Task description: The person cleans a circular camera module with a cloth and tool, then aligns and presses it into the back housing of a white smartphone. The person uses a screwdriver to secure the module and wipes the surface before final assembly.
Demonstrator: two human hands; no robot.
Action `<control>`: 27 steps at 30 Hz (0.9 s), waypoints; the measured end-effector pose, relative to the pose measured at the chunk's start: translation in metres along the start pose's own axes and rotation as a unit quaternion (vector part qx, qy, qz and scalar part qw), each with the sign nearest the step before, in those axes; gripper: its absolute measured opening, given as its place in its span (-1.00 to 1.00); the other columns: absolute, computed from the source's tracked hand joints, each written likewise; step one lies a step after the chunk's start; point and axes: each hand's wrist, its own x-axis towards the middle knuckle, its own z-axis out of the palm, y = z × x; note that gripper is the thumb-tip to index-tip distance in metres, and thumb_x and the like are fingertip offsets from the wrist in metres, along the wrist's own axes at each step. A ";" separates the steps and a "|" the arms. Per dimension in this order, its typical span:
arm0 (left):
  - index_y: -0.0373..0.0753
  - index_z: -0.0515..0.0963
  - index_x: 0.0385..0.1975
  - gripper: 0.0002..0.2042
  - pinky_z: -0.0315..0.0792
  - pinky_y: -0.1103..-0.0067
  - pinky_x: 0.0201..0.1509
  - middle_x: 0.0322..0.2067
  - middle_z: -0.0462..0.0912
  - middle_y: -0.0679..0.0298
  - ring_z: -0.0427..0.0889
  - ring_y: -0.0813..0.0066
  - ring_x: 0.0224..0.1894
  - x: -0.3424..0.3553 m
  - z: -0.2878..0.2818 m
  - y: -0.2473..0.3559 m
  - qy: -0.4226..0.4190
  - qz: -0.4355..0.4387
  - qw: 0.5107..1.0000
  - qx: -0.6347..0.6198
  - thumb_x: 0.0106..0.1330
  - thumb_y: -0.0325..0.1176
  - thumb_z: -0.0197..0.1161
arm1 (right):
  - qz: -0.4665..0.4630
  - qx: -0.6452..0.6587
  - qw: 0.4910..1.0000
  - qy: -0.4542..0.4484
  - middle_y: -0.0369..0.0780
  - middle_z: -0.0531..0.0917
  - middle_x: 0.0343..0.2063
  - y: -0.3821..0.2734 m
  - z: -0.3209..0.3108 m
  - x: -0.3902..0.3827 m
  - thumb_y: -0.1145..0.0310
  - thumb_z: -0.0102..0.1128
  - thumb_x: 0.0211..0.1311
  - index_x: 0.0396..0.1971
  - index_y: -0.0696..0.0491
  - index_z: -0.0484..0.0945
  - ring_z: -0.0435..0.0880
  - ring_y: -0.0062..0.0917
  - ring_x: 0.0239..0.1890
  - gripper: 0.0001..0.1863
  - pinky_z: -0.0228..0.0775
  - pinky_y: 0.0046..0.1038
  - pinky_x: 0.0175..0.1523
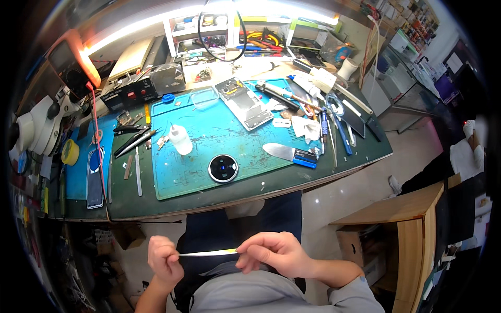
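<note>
Above my lap, in front of the bench edge, a thin white strip (209,253) with a yellowish right end is stretched between my hands. My left hand (164,257) is closed in a pinch on its left end. The fingertips of my right hand (272,254) pinch the other end, with the thumb and fingers curled together. What kind of strip it is cannot be made out. Beyond it on the blue mat (209,141) lies a round black disc with a silver rim (223,168). A white needle-tipped bottle (181,139) stands behind the disc. An opened phone (244,103) lies farther back.
A broad blade with a blue handle (290,154) lies at the mat's right, near screwdrivers and brushes. Tweezers and pliers (136,138) lie left, beside another phone (95,180). An orange multimeter (73,62) stands far left. A wooden cabinet (389,208) is at right; a person (464,156) is beyond.
</note>
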 end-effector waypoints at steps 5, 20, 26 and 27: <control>-0.25 0.44 -0.33 -0.80 0.43 0.37 -0.26 -0.42 0.53 0.17 0.51 0.19 -0.39 -0.010 0.004 0.013 -0.009 -0.053 0.998 -0.020 0.55 -0.34 0.24 | -0.300 -0.556 0.772 0.072 -0.23 0.72 0.03 -0.014 0.001 0.008 0.04 0.53 0.25 0.26 0.01 0.66 0.73 -0.39 -0.06 -0.37 0.64 -0.46 -0.17; -0.30 0.47 -0.36 -0.74 0.31 0.57 -0.41 -0.50 0.51 0.24 0.42 0.52 -0.47 0.078 0.046 0.028 0.084 -0.084 0.977 -0.177 0.63 -0.33 0.20 | -0.292 -0.702 0.594 0.264 -0.23 0.72 -0.35 -0.071 -0.046 -0.044 0.56 0.42 0.20 -0.14 0.05 0.73 0.69 -0.40 -0.38 -0.78 0.54 -0.36 -0.34; -0.32 0.52 -0.48 -0.68 0.35 0.64 -0.44 -0.54 0.59 0.30 0.49 0.65 -0.52 0.030 0.025 -0.002 -0.101 -0.341 0.873 -0.333 0.62 -0.37 0.18 | -0.230 -0.651 0.507 0.516 -0.18 0.64 -0.27 -0.105 -0.173 -0.026 0.43 0.40 0.35 -0.16 0.09 0.75 0.65 -0.36 -0.37 -0.88 0.53 -0.34 -0.23; -0.33 0.53 -0.47 -0.69 0.37 0.64 -0.44 -0.53 0.62 0.29 0.53 0.65 -0.52 0.012 0.021 -0.012 -0.096 -0.389 0.861 -0.313 0.61 -0.38 0.20 | -0.202 -0.656 0.503 0.525 -0.18 0.65 -0.24 -0.104 -0.194 -0.021 0.41 0.41 0.35 -0.14 0.09 0.75 0.65 -0.34 -0.33 -0.85 0.54 -0.32 -0.18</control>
